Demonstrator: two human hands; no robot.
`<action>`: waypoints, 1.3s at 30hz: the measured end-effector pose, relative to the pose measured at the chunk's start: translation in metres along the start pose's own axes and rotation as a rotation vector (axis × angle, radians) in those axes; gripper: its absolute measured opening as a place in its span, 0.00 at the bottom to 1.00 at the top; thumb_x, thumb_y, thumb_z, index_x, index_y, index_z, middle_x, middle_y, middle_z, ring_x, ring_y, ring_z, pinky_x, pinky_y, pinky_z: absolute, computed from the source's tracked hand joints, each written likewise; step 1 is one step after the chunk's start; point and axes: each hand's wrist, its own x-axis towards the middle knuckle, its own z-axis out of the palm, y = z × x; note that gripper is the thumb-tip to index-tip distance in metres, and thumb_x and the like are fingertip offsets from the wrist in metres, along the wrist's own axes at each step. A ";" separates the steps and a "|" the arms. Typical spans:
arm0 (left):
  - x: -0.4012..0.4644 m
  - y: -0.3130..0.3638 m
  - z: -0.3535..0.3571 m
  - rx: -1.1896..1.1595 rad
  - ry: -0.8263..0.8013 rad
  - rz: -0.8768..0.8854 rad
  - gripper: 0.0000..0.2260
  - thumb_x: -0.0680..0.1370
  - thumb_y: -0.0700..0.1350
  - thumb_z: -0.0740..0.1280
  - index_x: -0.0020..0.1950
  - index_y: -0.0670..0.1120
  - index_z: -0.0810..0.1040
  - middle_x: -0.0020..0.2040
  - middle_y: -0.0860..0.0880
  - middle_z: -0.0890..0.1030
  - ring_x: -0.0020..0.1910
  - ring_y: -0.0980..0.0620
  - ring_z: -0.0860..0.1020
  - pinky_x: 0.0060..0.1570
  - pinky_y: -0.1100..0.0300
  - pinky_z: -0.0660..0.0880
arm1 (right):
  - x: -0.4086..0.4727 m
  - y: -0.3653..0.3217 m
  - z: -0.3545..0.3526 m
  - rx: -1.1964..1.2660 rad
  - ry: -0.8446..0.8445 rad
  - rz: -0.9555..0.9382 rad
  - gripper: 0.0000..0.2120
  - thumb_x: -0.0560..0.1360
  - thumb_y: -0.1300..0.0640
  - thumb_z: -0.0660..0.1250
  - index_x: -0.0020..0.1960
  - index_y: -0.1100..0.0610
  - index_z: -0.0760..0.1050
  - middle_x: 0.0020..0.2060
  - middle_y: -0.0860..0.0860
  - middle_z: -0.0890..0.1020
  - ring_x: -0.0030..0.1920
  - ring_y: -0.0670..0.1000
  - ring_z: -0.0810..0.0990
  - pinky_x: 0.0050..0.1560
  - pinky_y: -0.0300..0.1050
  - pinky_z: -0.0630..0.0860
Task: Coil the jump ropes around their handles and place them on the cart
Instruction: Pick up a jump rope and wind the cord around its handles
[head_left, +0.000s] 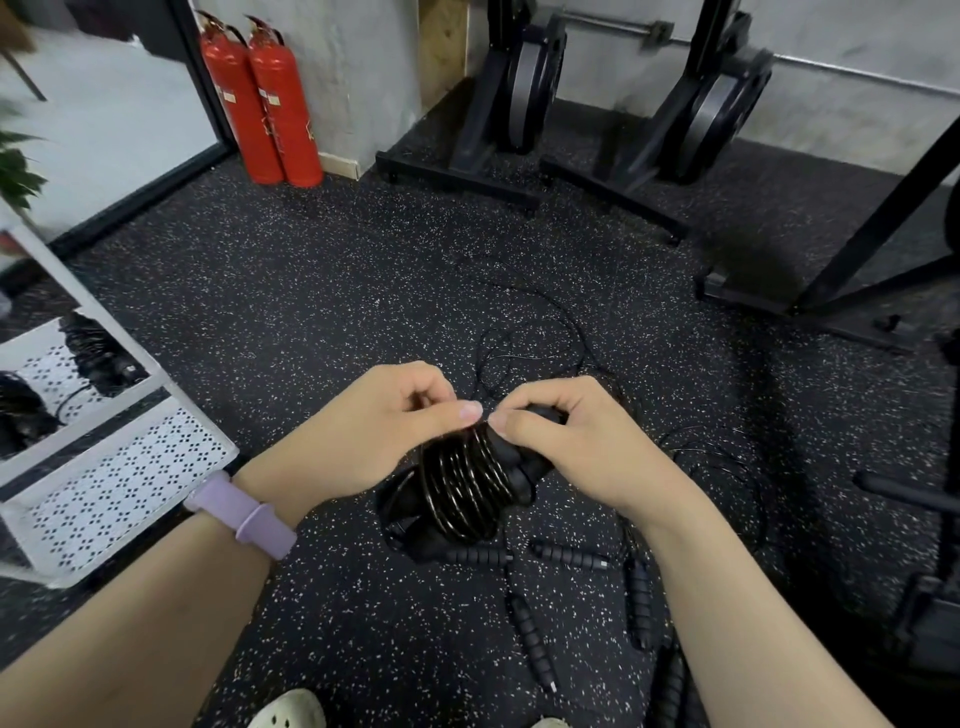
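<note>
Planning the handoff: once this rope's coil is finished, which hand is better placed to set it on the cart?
Probably the left hand: the white cart stands on its side, and it already pinches the coiled rope.

Single head view, wide-angle, looks forward and down, close over hands. Landmark: coiled jump rope (467, 483) at centre; white cart (111, 467) left of it, fire extinguishers (262, 101) far beyond, upper left.
</note>
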 end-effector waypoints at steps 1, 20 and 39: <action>-0.001 0.002 0.000 -0.046 0.010 -0.012 0.12 0.77 0.56 0.69 0.44 0.48 0.80 0.35 0.54 0.79 0.33 0.58 0.74 0.39 0.59 0.73 | -0.001 0.000 -0.001 0.076 -0.003 0.004 0.09 0.75 0.48 0.72 0.42 0.53 0.85 0.38 0.61 0.83 0.38 0.54 0.82 0.51 0.68 0.80; -0.013 0.031 0.032 -0.060 0.399 0.304 0.12 0.84 0.49 0.59 0.45 0.44 0.70 0.30 0.48 0.78 0.26 0.51 0.77 0.36 0.53 0.76 | 0.010 0.015 -0.006 -0.173 0.234 0.287 0.20 0.76 0.45 0.71 0.39 0.62 0.78 0.28 0.49 0.75 0.31 0.49 0.70 0.36 0.45 0.68; 0.008 0.018 0.028 -0.271 0.279 -0.063 0.16 0.86 0.53 0.56 0.41 0.49 0.67 0.29 0.61 0.74 0.25 0.61 0.68 0.35 0.58 0.66 | -0.004 -0.011 0.018 0.073 0.011 0.004 0.25 0.80 0.41 0.64 0.31 0.56 0.69 0.29 0.53 0.72 0.29 0.60 0.76 0.37 0.64 0.79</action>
